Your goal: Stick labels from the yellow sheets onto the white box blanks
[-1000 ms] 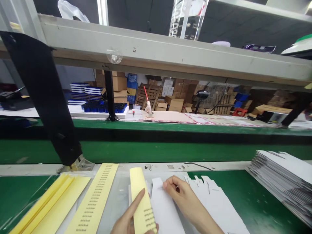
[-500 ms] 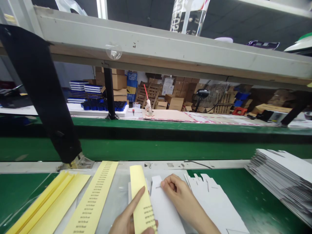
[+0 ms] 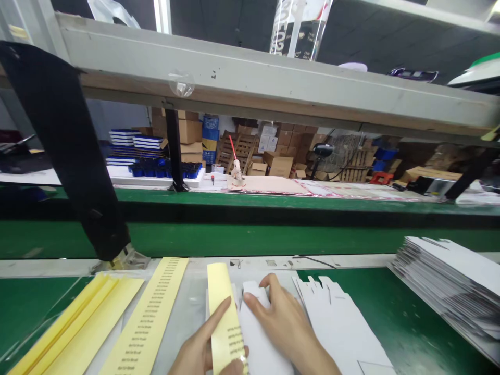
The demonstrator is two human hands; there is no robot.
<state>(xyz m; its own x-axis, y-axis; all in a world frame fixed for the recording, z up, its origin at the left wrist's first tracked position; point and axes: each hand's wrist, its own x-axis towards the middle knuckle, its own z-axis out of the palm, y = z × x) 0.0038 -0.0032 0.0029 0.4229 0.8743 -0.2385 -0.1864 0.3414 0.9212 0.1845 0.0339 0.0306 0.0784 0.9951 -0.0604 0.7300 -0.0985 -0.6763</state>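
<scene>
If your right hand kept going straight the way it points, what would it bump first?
The right hand would probably meet the long pale-yellow printed paper strip first, just past its fingers, though depth is hard to judge here.

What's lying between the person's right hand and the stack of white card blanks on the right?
In the head view, a white die-cut card blank lies between the right hand and the stack of white card blanks, on a green mat.

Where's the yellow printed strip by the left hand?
In the head view, the yellow printed strip is under the left hand, beside the white card that the right hand presses.
</scene>
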